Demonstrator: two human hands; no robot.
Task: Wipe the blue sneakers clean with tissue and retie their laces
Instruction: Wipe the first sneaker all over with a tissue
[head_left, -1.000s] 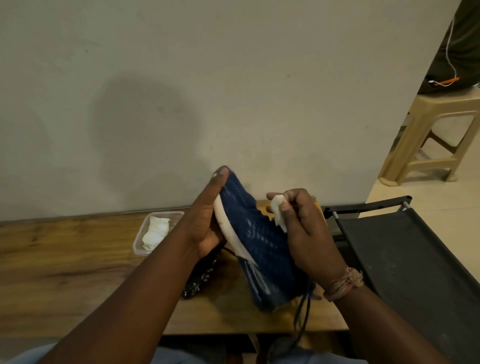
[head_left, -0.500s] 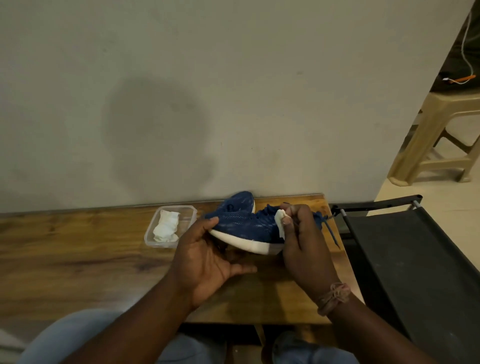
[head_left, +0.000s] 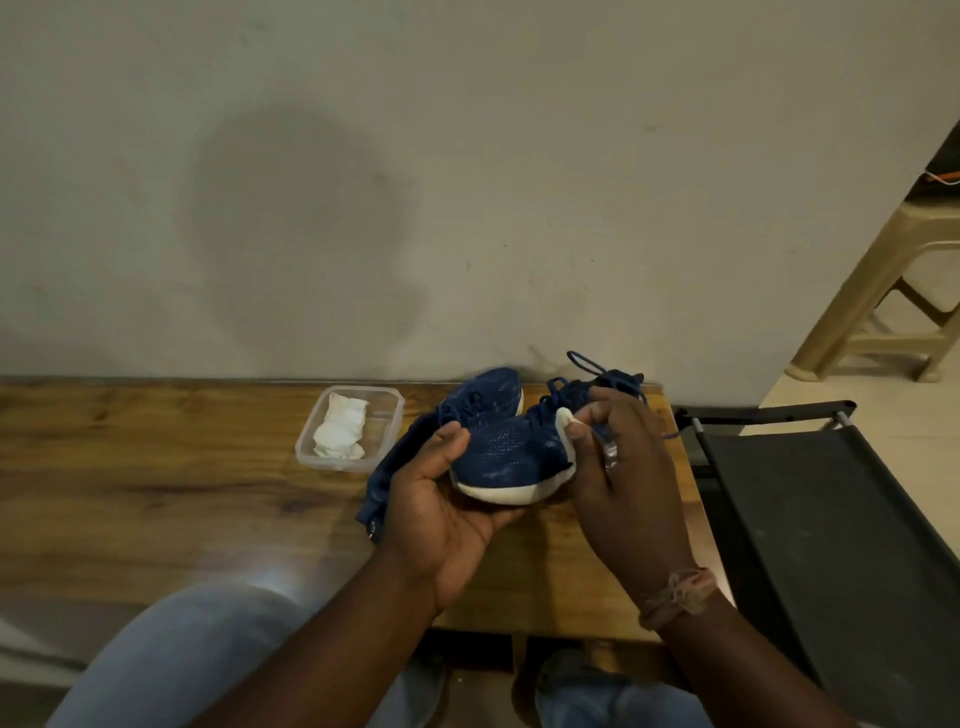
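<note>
- A wooden table (head_left: 156, 467) stood against a plain wall (head_left: 467, 182), and a dim round shadow fell on the wall above it.
- Toward the table's far edge sat a clear plastic container (head_left: 387, 402) with crumpled white tissues (head_left: 340, 428) inside it.
- Just right of the container, a second blue sneaker (head_left: 485, 397) lay on the table behind the held one; a dark blue part of it ran down behind the left hand.
- The left hand (head_left: 441, 514) cupped the front of the blue sneaker (head_left: 511, 452) from below, palm up, with its thumb curled over the mesh upper and its fingers under the white sole.
- That sneaker was held just above the table, toe toward the person, white sole showing at the front.
- The right hand (head_left: 621, 467) pinched a small wad of tissue (head_left: 563, 423) between thumb and fingers and pressed it against the sneaker's side, near the laces.
- Loose blue laces (head_left: 587, 364) looped up behind the right hand.
- A thread band circled the right wrist.
- At the far right stood a black fabric chair (head_left: 831, 493), with a beige plastic stool (head_left: 883, 296) beyond it on the floor.
</note>
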